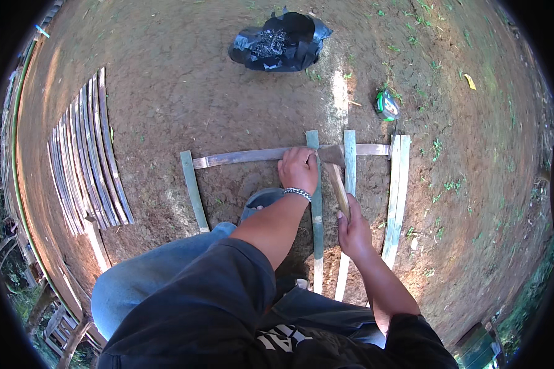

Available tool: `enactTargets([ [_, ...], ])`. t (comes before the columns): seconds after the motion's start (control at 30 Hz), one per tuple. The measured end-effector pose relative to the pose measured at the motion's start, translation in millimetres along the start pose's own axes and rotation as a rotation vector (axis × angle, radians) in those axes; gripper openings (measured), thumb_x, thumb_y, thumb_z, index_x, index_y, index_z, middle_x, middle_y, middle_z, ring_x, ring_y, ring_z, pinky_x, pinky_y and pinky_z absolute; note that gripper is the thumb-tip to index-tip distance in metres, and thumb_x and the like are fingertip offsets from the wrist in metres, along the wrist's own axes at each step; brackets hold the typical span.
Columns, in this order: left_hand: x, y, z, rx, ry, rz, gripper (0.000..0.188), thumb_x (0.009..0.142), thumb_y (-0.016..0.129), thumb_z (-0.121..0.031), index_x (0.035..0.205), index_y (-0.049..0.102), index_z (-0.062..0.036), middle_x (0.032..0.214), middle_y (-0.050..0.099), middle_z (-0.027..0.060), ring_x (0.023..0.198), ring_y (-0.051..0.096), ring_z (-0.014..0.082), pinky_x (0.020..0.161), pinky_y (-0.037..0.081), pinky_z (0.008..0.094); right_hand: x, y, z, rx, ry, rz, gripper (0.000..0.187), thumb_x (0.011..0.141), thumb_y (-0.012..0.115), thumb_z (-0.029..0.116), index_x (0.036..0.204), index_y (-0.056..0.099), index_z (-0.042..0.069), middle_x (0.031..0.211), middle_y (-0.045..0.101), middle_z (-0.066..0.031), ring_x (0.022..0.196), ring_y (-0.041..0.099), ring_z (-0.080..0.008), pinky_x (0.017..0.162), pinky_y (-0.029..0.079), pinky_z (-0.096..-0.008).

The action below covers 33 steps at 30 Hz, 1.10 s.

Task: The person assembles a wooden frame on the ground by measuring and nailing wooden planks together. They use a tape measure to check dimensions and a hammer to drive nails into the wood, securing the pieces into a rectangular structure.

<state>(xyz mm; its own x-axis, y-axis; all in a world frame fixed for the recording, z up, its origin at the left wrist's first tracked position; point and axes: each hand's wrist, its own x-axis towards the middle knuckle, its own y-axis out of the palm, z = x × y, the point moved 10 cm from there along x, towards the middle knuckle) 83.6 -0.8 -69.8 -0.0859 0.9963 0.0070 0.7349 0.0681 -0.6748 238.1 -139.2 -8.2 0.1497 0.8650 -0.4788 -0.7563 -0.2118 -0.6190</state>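
Note:
My right hand (pixel 356 230) grips the wooden handle of a hatchet (pixel 340 190). Its broad, dark metal head lies over the crosswise slat (pixel 240 157), between two upright slats. Beside that head, my left hand (pixel 298 169) is closed, with its fingers bent down at the crossing of the crosswise slat and a greenish slat (pixel 317 230). Whatever those fingertips hold is hidden. Another greenish slat (pixel 349 166) runs under the right side of the hatchet head. One more slat (pixel 192 187) meets the crosswise piece's left end, and a pale pair (pixel 397 197) meets its right end.
A row of long, narrow slats (pixel 86 147) lies on the dirt at left. Beyond my hands sits a black plastic bag (pixel 283 43) holding many thin nails. A green and black tape measure (pixel 387 106) rests at the right. My sandalled foot (pixel 261 202) is close behind the crosswise slat.

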Motion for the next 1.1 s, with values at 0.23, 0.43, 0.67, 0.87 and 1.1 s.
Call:
enactTargets([
  [0.23,0.1,2.9,3.6,0.019,-0.002,0.018,0.003,0.086,0.069,-0.015,0.088,0.071,-0.0148,0.096,0.069,0.0022,0.099,0.064,0.0269,0.084,0.045,0.0443,11.2,-3.4,4.7,-0.163,-0.186,-0.078,0.057,0.096,0.059,0.009,0.150,0.043,0.009,0.107,0.068,-0.0292,0.089,0.069,-0.0482,0.075,0.056,-0.0532],
  [0.43,0.6,3.4,2.0,0.008,-0.015,0.026,0.003,0.085,0.070,-0.016,0.088,0.071,-0.0156,0.096,0.069,0.0022,0.100,0.063,0.0264,0.084,0.045,0.0439,9.4,-8.8,7.4,-0.080,-0.219,-0.128,0.059,0.095,0.060,0.007,0.151,0.044,0.012,0.107,0.069,-0.0272,0.088,0.069,-0.0463,0.075,0.057,-0.0519],
  [0.67,0.8,2.4,1.9,-0.025,0.003,0.007,0.003,0.085,0.071,-0.016,0.088,0.071,-0.0159,0.096,0.069,0.0028,0.098,0.064,0.0273,0.084,0.045,0.0440,9.2,-10.7,6.6,-0.083,-0.242,-0.171,0.056,0.096,0.060,0.008,0.150,0.045,0.011,0.110,0.069,-0.0269,0.090,0.069,-0.0469,0.077,0.058,-0.0504],
  [0.87,0.8,2.9,2.4,-0.030,0.004,0.000,0.003,0.086,0.070,-0.017,0.088,0.070,-0.0149,0.094,0.068,0.0033,0.098,0.063,0.0281,0.084,0.045,0.0440,11.0,-11.5,5.5,-0.084,-0.192,-0.166,0.056,0.096,0.059,0.010,0.150,0.045,0.012,0.114,0.069,-0.0264,0.093,0.070,-0.0467,0.080,0.058,-0.0502],
  [1.1,0.6,1.8,5.0,0.000,0.010,0.000,0.002,0.086,0.069,-0.017,0.087,0.070,-0.0146,0.094,0.068,0.0033,0.098,0.063,0.0280,0.084,0.045,0.0437,17.6,-7.2,6.6,-0.130,-0.159,-0.093,0.056,0.096,0.060,0.008,0.150,0.046,0.013,0.113,0.069,-0.0269,0.093,0.070,-0.0460,0.079,0.058,-0.0508],
])
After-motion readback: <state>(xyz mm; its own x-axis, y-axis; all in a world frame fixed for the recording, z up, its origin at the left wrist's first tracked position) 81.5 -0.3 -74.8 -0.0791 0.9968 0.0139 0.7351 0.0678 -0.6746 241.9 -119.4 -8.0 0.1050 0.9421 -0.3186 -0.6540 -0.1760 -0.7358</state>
